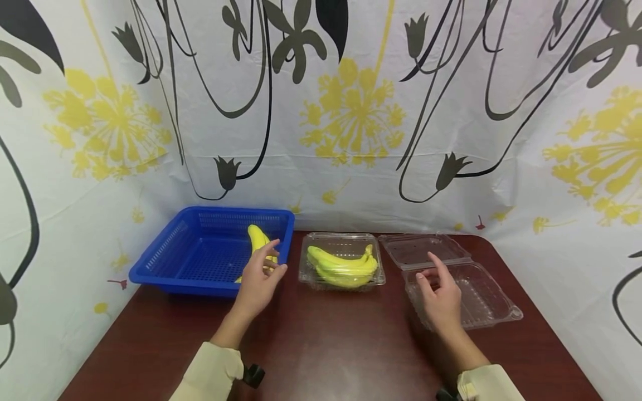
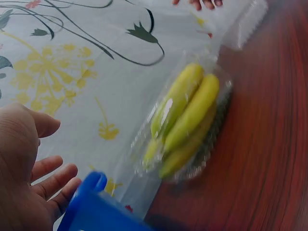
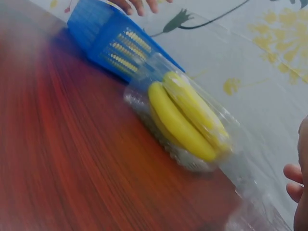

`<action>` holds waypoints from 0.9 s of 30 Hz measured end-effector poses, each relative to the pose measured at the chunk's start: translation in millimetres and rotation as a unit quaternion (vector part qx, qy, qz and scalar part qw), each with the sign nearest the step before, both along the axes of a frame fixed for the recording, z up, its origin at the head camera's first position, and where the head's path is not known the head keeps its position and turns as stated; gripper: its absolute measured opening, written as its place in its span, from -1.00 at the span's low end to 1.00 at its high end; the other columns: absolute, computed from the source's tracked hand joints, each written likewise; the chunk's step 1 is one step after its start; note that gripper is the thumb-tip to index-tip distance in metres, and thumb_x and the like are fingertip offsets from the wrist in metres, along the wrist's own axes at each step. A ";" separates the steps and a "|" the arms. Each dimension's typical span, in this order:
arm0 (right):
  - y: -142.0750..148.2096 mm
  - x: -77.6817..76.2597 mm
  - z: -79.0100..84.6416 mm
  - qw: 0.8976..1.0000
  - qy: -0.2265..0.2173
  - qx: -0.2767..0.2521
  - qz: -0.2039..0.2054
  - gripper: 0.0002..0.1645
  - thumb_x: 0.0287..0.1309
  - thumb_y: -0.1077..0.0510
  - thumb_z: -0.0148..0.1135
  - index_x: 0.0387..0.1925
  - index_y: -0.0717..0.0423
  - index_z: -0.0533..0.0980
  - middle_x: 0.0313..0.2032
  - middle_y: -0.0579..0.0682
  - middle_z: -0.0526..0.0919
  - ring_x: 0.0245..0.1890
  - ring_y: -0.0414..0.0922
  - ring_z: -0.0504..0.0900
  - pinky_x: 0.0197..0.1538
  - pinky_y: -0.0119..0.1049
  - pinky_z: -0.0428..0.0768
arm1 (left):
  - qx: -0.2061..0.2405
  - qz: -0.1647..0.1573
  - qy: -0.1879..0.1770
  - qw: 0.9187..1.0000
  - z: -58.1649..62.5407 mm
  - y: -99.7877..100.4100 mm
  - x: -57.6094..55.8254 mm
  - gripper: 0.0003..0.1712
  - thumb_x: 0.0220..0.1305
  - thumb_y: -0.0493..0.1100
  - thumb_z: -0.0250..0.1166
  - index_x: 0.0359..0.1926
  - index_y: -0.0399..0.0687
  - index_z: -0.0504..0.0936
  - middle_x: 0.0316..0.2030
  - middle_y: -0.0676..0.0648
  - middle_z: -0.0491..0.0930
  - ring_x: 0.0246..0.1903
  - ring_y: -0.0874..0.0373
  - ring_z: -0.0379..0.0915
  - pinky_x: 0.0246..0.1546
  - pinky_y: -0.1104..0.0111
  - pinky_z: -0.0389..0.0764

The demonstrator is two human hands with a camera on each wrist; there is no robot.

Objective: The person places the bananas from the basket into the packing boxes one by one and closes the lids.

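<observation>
My left hand [image 1: 257,283] hovers at the right rim of the blue basket [image 1: 165,270], fingers loosely bent and holding nothing. Partly hidden behind that hand, yellow bananas [image 1: 257,236] lie in the basket. A closed clear plastic clamshell [image 1: 307,266] with a bunch of bananas [image 1: 341,268] inside stands between my hands. Over the left part of a second clear clamshell [image 1: 489,295], whose lid [image 1: 423,250] is folded back, my right hand [image 1: 441,298] hangs with relaxed, empty fingers. In the left wrist view the left hand [image 2: 29,168] shows spread fingers beside the basket rim [image 2: 91,185].
Everything stands on a dark red-brown table [image 1: 331,345]. A white sheet [image 1: 351,206] with flower prints hangs close behind the table and along both sides. The basket sits at the back left, the unfolded clamshell near the right edge.
</observation>
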State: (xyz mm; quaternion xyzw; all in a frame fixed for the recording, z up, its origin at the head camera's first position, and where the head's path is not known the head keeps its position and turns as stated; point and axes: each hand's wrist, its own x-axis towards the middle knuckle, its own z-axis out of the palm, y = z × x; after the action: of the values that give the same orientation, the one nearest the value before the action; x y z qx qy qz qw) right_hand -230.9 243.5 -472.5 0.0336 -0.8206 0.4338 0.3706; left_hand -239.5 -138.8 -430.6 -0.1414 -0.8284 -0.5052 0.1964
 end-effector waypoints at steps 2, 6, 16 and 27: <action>6.4 -1.8 -1.3 1.000 0.007 0.017 -0.007 -0.33 0.11 0.36 0.33 0.28 0.03 0.45 -0.38 0.01 0.65 -0.47 -0.38 0.50 -0.40 -0.58 0.39 | -0.016 0.004 0.003 1.000 -0.6 -5.8 -3.1 -0.39 0.27 -0.31 0.30 0.33 -0.05 0.39 -0.01 -0.20 0.49 -0.14 -0.02 0.54 -0.22 0.18 0.58; 17.9 -4.4 -3.3 0.998 0.017 0.051 -0.025 -0.31 0.09 0.37 0.34 0.29 0.08 0.44 -0.37 0.04 0.64 -0.45 -0.30 0.52 -0.38 -0.58 0.38 | -0.048 0.018 0.009 0.999 -0.1 -17.3 -10.5 -0.38 0.23 -0.31 0.34 0.31 -0.08 0.41 -0.02 -0.22 0.49 -0.14 -0.08 0.51 -0.24 0.15 0.59; 42.9 -4.6 -5.6 0.991 -0.001 0.113 -0.071 -0.26 0.11 0.32 0.33 0.35 0.08 0.35 -0.30 0.09 0.59 -0.43 -0.03 0.55 -0.38 -0.36 0.39 | -0.132 0.042 -0.032 0.990 4.7 -42.0 -22.4 -0.32 0.17 -0.21 0.39 0.31 -0.13 0.41 -0.09 -0.24 0.47 -0.20 -0.10 0.51 -0.24 0.06 0.56; 58.4 -2.2 -5.2 0.987 -0.002 0.136 -0.084 -0.26 0.09 0.31 0.33 0.33 0.13 0.35 -0.28 0.13 0.58 -0.42 0.03 0.59 -0.40 -0.20 0.44 | -0.237 0.023 -0.079 0.968 8.0 -66.4 -43.4 -0.30 0.18 -0.16 0.40 0.34 -0.02 0.40 -0.04 -0.29 0.44 -0.22 -0.10 0.45 -0.32 0.09 0.49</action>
State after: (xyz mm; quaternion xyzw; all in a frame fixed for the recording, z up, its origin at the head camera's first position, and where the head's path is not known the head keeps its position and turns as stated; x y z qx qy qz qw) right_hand -233.1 301.9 -477.7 0.0139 -0.8728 0.2855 0.3957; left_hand -282.9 -205.2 -422.7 -0.1246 -0.9403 -0.2997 0.1026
